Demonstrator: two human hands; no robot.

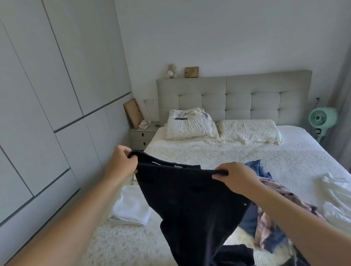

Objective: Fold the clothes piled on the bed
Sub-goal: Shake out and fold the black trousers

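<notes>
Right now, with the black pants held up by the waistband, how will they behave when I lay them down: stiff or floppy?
Likely floppy: the black pants hang limp below the left hand and right hand, legs creasing and trailing. They are probably fairly heavy fabric, since the waistband sags between the grips. Expect the legs to bunch on the bed unless smoothed.

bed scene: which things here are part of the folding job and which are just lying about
Part of the job:
- black garment, held up by left hand and right hand
- unfolded pile
- folded white item
- white cloth
- bed

Just lying about:
- pillows
- nightstand
- fan
- teddy
- frame
</notes>
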